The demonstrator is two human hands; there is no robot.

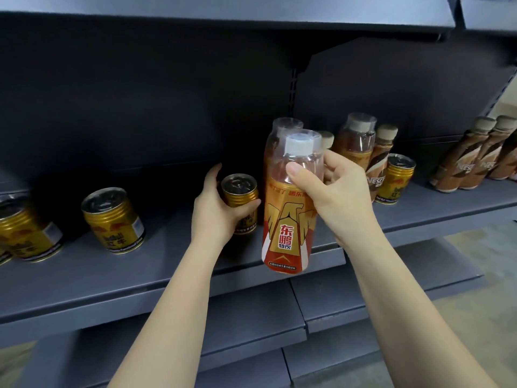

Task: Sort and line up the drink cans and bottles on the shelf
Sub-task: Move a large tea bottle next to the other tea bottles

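The left hand (pixel 221 204) clamps its grip around a gold can (pixel 241 203) on the shelf (pixel 140 270). The right hand (pixel 333 191) holds the orange bottle (pixel 286 233) by its neck, clear of the shelf, probably for regrouping by type.

dark grey metal shelf (pixel 117 278) carrying gold cans and drink bottles

toward the left end stand two gold cans (pixel 113 221), one (pixel 26 233) near the left edge; a third gold can (pixel 240 203) stands mid-shelf. an orange bottle (pixel 275 152) stands behind the middle, another orange bottle (pixel 355 141) and a brown coffee bottle (pixel 380 161) to the right, a gold can (pixel 396 180) before them. on the adjoining shelf section at right, brown coffee bottles (pixel 472 161) crowd the far right end.
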